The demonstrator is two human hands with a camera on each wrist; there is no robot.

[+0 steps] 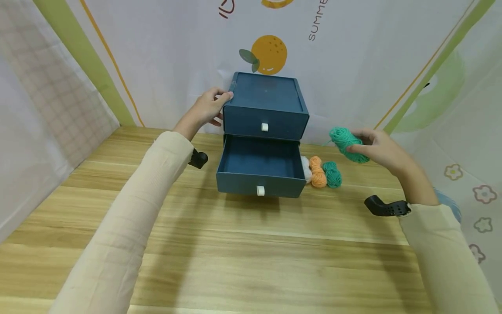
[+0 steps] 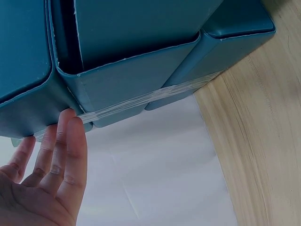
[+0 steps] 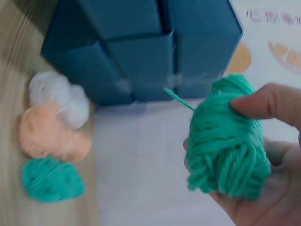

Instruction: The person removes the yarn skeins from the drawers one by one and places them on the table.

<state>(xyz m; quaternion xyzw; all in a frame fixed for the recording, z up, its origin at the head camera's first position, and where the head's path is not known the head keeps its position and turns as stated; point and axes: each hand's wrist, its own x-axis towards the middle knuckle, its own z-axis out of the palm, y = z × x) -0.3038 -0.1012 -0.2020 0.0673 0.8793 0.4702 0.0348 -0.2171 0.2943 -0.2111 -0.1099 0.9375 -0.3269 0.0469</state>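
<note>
A dark blue drawer unit (image 1: 266, 120) stands at the back of the table, its top drawer closed. Below that, a drawer (image 1: 260, 159) is pulled out, its blue floor showing. My left hand (image 1: 208, 107) rests against the unit's upper left side, thumb at the top edge. In the left wrist view its fingers (image 2: 75, 150) extend to the side wall near a strip of clear tape (image 2: 155, 95). To the right of the unit, my right hand (image 1: 378, 148) holds a green yarn skein (image 1: 346, 141) above the table, thumb across it; a loose yarn end sticks out.
Beside the unit's right side lie a white yarn skein (image 3: 59, 96), an orange one (image 1: 317, 171) and another green one (image 1: 332, 174). White knobs (image 1: 260, 190) stick out from the drawer fronts. A printed curtain (image 1: 176, 56) hangs right behind the wooden table (image 1: 235, 261).
</note>
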